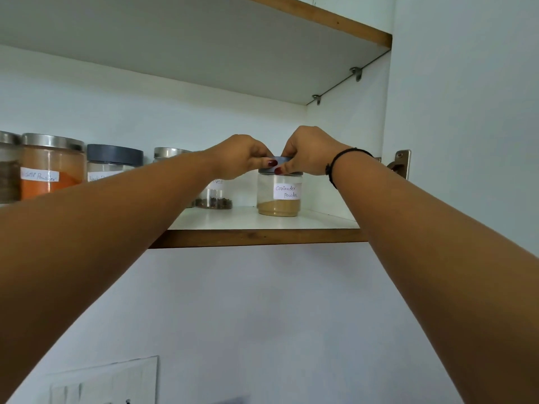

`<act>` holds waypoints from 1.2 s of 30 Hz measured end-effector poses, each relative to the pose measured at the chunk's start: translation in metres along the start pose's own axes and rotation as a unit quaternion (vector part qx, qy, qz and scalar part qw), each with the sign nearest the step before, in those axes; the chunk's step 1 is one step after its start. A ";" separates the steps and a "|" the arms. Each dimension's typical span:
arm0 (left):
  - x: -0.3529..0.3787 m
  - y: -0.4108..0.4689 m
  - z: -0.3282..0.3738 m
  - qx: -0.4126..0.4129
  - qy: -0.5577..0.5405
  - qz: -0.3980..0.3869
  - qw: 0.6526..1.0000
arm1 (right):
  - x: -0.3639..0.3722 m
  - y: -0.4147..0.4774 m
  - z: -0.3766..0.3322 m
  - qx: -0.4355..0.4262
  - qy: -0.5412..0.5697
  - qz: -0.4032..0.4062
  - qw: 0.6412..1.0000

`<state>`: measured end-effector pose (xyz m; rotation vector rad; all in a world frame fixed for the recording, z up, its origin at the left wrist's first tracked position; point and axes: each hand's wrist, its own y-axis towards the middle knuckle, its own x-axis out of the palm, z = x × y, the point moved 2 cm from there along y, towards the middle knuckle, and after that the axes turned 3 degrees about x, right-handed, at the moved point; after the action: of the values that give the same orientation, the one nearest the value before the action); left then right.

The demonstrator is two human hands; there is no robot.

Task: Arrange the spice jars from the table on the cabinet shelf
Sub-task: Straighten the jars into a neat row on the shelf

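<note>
A glass jar labelled coriander powder (279, 196) stands on the white cabinet shelf (262, 221), near its right end. Its dark lid is held from both sides: my left hand (242, 156) pinches the left edge and my right hand (309, 154) pinches the right edge. To the left a small jar of dark cloves (214, 198) stands partly hidden by my left forearm. Further left stand a jar with a grey lid (112, 163), a jar of orange powder (49, 167) with a steel lid, and a dark-filled jar (8, 170) at the frame edge.
The shelf above (204, 53) hangs low over the jars. The cabinet's right wall (344, 158) is close to the coriander jar, with a hinge (401, 163) at its front. A switch plate (105, 380) sits on the wall below.
</note>
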<state>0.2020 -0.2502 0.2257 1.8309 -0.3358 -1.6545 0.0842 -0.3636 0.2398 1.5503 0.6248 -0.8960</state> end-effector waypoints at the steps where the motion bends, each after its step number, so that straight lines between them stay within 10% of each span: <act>1: -0.001 0.001 -0.002 -0.002 0.011 -0.009 1.000 | 0.002 0.003 -0.001 -0.003 -0.002 0.000 1.000; 36: 0.006 0.014 -0.042 -0.039 0.228 -0.031 0.972 | 0.062 0.074 -0.009 -0.025 -0.009 0.063 0.998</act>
<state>0.2464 -0.2524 0.2290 2.1064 -0.0140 -1.2139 0.1806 -0.3733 0.2315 1.5181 0.5276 -0.7926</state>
